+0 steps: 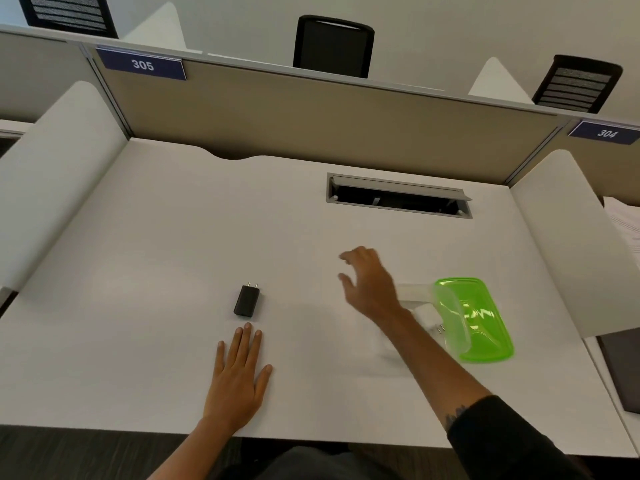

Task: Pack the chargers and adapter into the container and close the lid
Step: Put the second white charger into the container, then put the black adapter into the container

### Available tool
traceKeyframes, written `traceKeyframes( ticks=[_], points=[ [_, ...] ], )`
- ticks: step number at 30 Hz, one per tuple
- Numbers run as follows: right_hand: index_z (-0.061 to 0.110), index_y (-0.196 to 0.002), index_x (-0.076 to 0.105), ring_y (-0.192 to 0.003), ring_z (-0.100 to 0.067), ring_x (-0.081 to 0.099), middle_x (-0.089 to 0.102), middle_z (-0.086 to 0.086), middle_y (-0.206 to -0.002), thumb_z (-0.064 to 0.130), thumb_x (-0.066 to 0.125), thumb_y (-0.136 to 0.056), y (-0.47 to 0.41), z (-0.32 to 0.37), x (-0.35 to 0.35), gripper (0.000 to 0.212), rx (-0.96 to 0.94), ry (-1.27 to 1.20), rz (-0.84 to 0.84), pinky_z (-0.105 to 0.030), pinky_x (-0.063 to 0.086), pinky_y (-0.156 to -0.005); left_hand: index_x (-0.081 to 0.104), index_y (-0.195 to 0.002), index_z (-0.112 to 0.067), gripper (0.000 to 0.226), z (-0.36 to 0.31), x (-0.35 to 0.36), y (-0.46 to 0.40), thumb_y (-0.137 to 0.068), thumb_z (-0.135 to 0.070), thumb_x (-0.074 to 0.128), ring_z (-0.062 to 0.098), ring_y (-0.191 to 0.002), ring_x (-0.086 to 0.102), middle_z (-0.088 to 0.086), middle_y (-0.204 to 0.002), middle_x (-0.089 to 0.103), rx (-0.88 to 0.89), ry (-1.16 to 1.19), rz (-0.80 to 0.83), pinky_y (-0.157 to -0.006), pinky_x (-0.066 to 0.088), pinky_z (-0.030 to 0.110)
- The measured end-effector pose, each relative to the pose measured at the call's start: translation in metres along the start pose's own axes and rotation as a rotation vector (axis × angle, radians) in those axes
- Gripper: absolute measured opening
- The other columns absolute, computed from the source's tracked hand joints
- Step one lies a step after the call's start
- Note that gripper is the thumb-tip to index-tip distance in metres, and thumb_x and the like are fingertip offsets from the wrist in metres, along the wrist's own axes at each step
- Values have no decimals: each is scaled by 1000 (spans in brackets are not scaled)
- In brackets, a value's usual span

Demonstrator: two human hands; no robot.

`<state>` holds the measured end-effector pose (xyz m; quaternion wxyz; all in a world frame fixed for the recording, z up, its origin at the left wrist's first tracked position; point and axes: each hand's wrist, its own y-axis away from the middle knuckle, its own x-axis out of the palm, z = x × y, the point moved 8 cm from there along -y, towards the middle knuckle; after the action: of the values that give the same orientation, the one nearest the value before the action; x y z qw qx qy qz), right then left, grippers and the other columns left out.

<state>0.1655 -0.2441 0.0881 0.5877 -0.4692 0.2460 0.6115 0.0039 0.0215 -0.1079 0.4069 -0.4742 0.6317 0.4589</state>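
Right hand is above the desk, fingers spread and loosely curled, empty – not touching anything I can make out (it's motion-blurred, so fingertip detail is soft). Its forearm runs back to the near right, dark sleeve pushed up.

Left hand lies flat on the desk near the front edge, palm down, fingers extended and close together, holding nothing. Fingertips sit just short of the black charger, apart from it.

Black charger lies on the desk left of centre, prongs pointing to the far side.

Clear container is on the right, behind the right forearm, tipped on its side – opening toward the left. The green lid lies under or right behind it; can't tell which. A white charger with metal prongs shows at the container's mouth, partly hidden by the arm; whether it is fully inside is unclear.

Far centre-right, the cable hatch in the desk is open.
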Motion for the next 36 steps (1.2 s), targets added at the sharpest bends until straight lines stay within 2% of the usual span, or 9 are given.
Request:
traceKeyframes(
  ticks=[5,9,12,15,18,21,25,32,36],
  points=[
    [14,-149,56,-137,-26,49,56,-4,-143,18,73,-94,-5,69,97,58,-195,46,483,-45,53,-104,-12,-171,-25,80,2,3,0,-108,-65,13,23,-169,-15,0,-182,-20,-9,-4,2,-135,-8,52],
    [15,-161,41,-151,-28,39,41,-8,-163,7,70,-95,1,109,148,72,-354,154,644,-44,48,-113,-7,-172,-23,80,2,3,-1,-108,-64,17,24,-170,-10,2,-183,-14,-7,-1,-10,-135,-2,55],
    [15,-165,35,-158,-31,29,29,-10,-172,0,71,-92,4,131,168,82,-493,242,654,-45,40,-122,-6,-173,-22,79,2,4,-1,-109,-63,18,23,-170,-10,3,-183,-13,-5,-3,-9,-136,3,57],
    [17,-167,29,-163,-30,16,20,-6,-176,3,62,-100,10,141,180,77,-621,371,651,-49,28,-128,-4,-173,-21,80,0,2,-1,-109,-62,21,24,-170,-7,5,-183,-8,-3,-4,-24,-135,4,57],
    [17,-164,33,-158,-31,26,29,-7,-171,7,58,-103,12,145,182,66,-652,427,612,-51,33,-123,-4,-173,-21,80,0,0,-1,-109,-61,23,25,-171,-5,6,-184,-6,1,-2,-37,-135,3,57],
    [13,-151,48,-142,-31,46,48,-10,-154,11,58,-102,12,146,179,50,-628,476,552,-48,45,-109,-6,-173,-21,80,0,-1,-1,-109,-61,22,24,-170,-6,6,-183,-6,-1,-6,-42,-135,2,56],
    [11,-140,57,-128,-29,55,55,-10,-143,10,59,-100,15,138,175,40,-564,513,546,-43,47,-99,-5,-173,-22,80,1,2,-1,-109,-63,21,23,-170,-8,4,-183,-8,-2,-5,-37,-135,2,56],
    [9,-126,59,-114,-27,58,58,-9,-127,10,73,-90,16,112,158,39,-402,495,559,-41,47,-92,-4,-173,-22,81,3,7,-3,-108,-62,23,23,-170,-8,3,-183,-12,0,-23,-34,-135,0,55],
    [12,-125,60,-111,-26,59,59,-6,-124,23,75,-93,4,98,126,37,-324,381,481,-41,46,-88,-5,-173,-23,81,4,7,-2,-108,-62,23,22,-170,-9,3,-183,-11,1,-27,-41,-135,-2,54]
  ],
)
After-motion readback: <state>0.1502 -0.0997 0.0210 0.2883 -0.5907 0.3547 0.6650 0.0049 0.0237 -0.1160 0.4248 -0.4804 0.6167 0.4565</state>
